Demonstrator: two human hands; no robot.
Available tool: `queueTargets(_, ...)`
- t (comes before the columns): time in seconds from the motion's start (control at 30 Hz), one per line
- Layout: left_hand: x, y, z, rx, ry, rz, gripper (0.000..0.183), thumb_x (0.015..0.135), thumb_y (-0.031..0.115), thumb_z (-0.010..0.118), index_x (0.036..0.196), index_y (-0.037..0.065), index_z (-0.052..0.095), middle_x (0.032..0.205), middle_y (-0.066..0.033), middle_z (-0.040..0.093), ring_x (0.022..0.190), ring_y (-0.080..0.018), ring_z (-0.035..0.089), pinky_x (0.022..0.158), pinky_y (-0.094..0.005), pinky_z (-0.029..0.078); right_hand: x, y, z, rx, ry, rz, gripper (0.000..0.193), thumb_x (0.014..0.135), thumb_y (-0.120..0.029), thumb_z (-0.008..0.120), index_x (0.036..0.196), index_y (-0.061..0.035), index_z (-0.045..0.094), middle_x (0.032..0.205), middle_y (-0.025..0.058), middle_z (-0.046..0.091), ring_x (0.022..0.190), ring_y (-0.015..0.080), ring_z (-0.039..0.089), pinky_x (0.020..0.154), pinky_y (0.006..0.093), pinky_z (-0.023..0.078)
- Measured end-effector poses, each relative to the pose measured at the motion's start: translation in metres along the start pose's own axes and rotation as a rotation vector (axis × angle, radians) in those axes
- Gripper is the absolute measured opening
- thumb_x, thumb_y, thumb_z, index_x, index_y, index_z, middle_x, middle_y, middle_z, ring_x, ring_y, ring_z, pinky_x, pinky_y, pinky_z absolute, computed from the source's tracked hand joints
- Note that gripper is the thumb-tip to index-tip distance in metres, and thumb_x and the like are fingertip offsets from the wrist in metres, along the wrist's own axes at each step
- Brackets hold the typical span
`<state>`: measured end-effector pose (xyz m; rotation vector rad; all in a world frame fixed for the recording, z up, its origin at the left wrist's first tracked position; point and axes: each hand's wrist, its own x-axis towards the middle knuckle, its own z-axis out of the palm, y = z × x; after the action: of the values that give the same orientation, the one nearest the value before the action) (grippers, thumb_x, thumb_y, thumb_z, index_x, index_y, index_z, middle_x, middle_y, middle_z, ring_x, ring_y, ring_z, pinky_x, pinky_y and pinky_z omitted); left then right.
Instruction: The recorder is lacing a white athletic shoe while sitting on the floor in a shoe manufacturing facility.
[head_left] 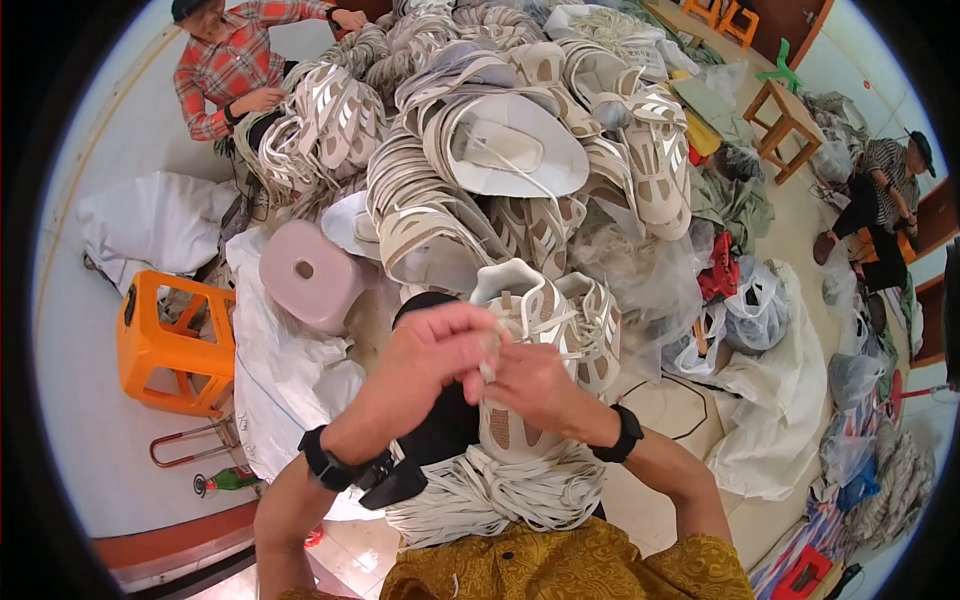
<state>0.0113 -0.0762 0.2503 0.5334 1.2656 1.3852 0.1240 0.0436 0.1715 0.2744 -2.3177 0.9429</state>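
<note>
My left hand (432, 352) and my right hand (540, 384) meet in front of me, fingers closed. Between their fingertips a short stretch of white shoelace (489, 357) shows, slightly blurred. Beneath and behind my hands is a beige and white shoe upper (515, 436), partly covered by my right hand. A second upper (598, 325), with white laces through its front, lies against it on the right. Across my lap is a thick bundle of white shoelaces (495, 500).
A large heap of stacked shoe uppers (440, 235) rises ahead. To the left stand a pinkish stool (312, 270), an orange stool (180, 345) and a green bottle (228, 479). Plastic bags (755, 310) lie right. One person (235, 80) works at far left; another (888, 195) sits at far right.
</note>
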Motion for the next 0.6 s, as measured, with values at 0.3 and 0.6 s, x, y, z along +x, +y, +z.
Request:
queueTargets(0.3,-0.013,-0.017,-0.139,-0.823,0.353,0.695,0.017,0.087,0.004,0.047,0.099,-0.008,0.049,0.106,-0.0157,0.052,0.101,-0.0248,0.054,0.086,-0.0315,0.048,-0.006,0.074,-0.157,0.909,0.666,0.55,0.021,0.085,-0.018,0.052,0.089,0.0022,0.057,0.057,0.0022,0.05,0.045,0.0104,0.044,0.041,0.0217,0.034)
queueTargets(0.6,-0.035,-0.079,-0.258,-0.358,1.073,0.633,0.024,0.085,0.005,0.051,0.105,-0.009,0.051,0.086,-0.0079,0.057,0.073,-0.0139,0.054,0.066,-0.0221,0.048,-0.08,0.17,-0.245,0.921,0.784,0.761,0.022,0.087,-0.017,0.051,0.098,0.0022,0.053,0.066,0.0017,0.05,0.054,0.0106,0.043,0.044,0.021,0.034)
